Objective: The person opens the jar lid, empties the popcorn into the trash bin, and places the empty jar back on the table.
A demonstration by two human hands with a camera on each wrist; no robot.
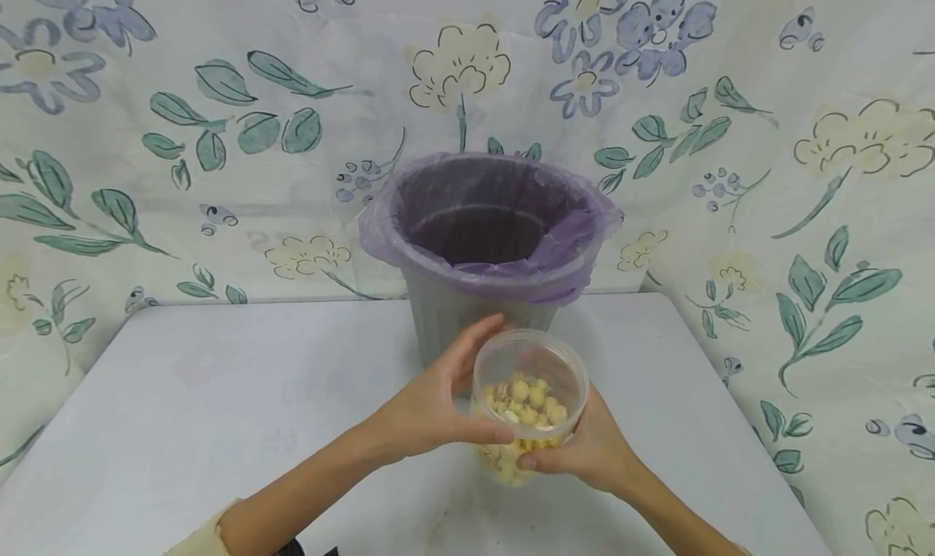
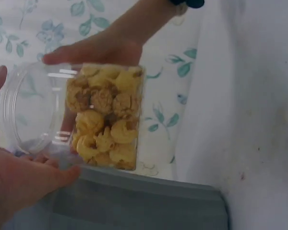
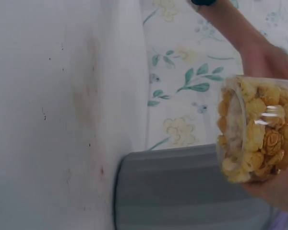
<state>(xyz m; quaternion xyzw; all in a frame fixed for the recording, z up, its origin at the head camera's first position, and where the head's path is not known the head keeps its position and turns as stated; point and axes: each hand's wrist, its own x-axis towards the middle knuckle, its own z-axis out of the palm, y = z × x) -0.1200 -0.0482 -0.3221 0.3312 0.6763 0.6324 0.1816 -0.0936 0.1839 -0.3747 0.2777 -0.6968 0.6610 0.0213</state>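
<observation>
A clear plastic jar [image 1: 504,457] of popcorn is held upright with its wide round mouth uncovered, in front of the bin. Near the rim, my left hand [image 1: 427,406] grips the jar from the left, thumb across the front and fingers reaching behind. My right hand [image 1: 595,450] holds the lower right side, its thumb on the front. Round yellow popcorn pieces [image 2: 105,136] fill the lower part, as the left wrist view shows through the wall. The jar's base [image 3: 234,132] faces the white table in the right wrist view.
A grey bin [image 1: 431,321] stands on the white table [image 1: 219,394] just beyond the jar. Its purple liner [image 1: 584,247] folds over the rim. Floral cloth [image 1: 307,174] hangs behind and along the sides. Small dark specks and faint stains mark the tabletop.
</observation>
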